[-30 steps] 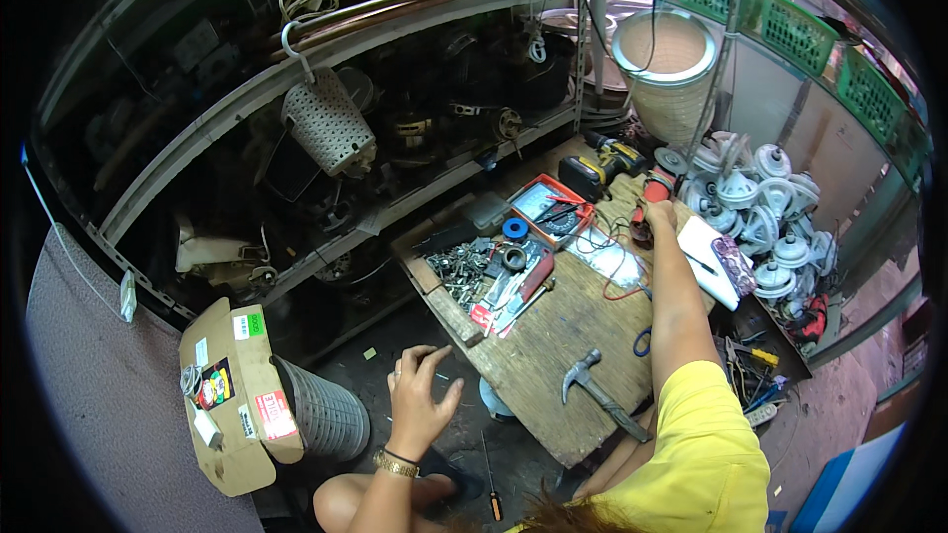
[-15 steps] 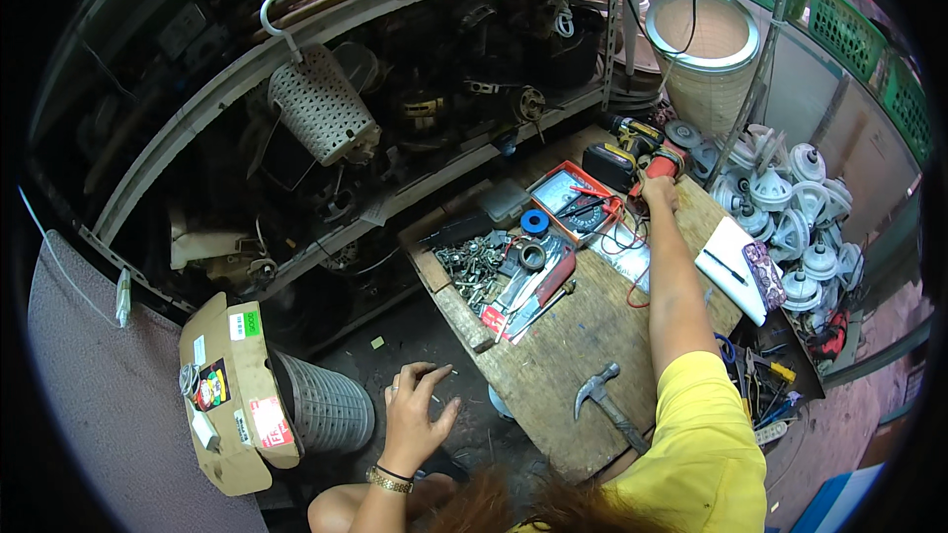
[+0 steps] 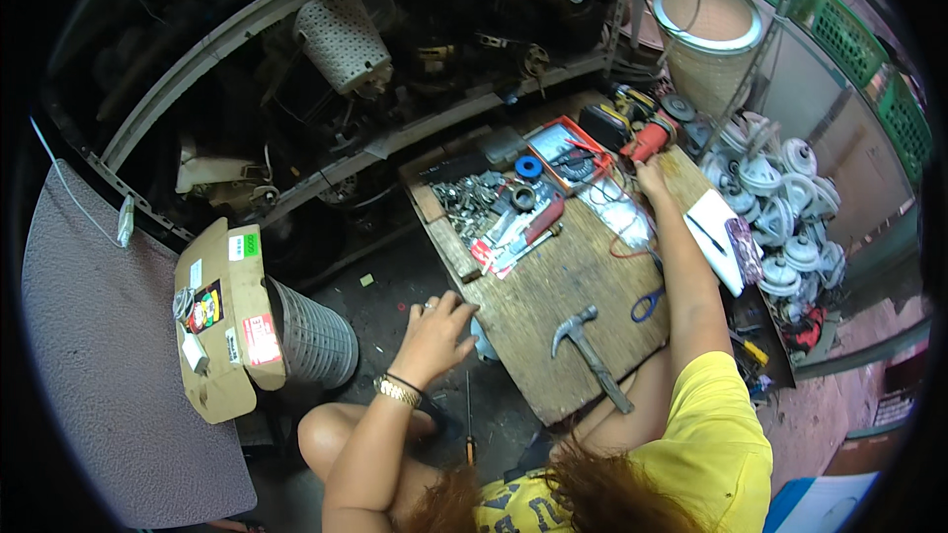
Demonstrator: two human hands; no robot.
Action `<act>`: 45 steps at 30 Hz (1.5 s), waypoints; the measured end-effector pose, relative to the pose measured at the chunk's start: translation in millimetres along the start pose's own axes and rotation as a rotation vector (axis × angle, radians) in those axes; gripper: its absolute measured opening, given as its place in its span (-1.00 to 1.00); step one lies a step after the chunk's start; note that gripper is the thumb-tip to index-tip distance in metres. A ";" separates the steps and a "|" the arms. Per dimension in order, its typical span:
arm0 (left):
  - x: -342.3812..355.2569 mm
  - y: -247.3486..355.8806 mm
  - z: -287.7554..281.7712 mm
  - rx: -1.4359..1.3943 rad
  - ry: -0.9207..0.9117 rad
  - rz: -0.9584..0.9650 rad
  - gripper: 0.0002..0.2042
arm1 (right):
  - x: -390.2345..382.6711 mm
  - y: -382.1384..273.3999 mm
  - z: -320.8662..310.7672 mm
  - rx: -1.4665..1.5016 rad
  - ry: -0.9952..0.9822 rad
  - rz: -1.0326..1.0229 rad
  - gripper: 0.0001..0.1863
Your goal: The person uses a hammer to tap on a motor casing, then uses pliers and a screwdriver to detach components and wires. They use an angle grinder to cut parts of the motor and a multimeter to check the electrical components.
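Note:
My right arm reaches to the far end of the wooden workbench. There my right hand is at the tail end of a red angle grinder; its fingertips are hidden, so whether it grips is unclear. The grinder lies beside a yellow and black cordless drill. My left hand hovers by the bench's left edge, palm down, fingers apart and holding nothing. Nearest to it on the bench are a pile of small metal parts and a red-handled tool. A claw hammer lies on the near part.
An orange-framed multimeter, a blue tape roll and a notebook lie on the bench. White plastic parts are heaped at right. A cardboard box and grey basket stand at left. A screwdriver lies on the floor.
The view has tilted down, bringing the floor screwdriver and a blue ring-shaped handle into sight. My right hand has drawn back slightly along the grinder. My left hand has moved closer to the bench edge.

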State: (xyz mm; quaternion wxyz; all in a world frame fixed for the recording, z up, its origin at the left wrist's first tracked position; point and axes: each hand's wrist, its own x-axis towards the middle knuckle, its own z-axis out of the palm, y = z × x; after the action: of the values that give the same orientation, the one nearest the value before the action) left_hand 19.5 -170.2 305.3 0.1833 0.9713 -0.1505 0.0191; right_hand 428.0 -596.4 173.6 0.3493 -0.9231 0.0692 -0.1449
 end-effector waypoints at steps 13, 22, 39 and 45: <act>-4.9 13.3 20.6 0.057 -0.175 0.035 -0.55 | -292.3 -81.4 -139.0 -0.042 -0.059 -0.481 -0.66; -8.1 30.3 22.1 0.071 -0.283 0.085 -0.50 | -404.5 -99.7 -108.5 -0.191 -0.292 -0.415 -0.32; -30.8 17.7 -2.7 0.029 -0.291 -0.001 -0.44 | -297.3 -205.1 16.3 -0.395 -0.285 -0.649 -0.51; -29.7 7.7 -11.1 0.049 -0.256 -0.060 -0.46 | -272.8 -208.1 41.0 -0.677 -0.360 -0.730 -0.59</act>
State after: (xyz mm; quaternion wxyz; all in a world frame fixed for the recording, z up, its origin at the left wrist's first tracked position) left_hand -11.0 -164.5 315.6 0.1392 0.9741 -0.1429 -0.1069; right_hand 187.7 -353.1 222.9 -0.0352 -0.9585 -0.2750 -0.0657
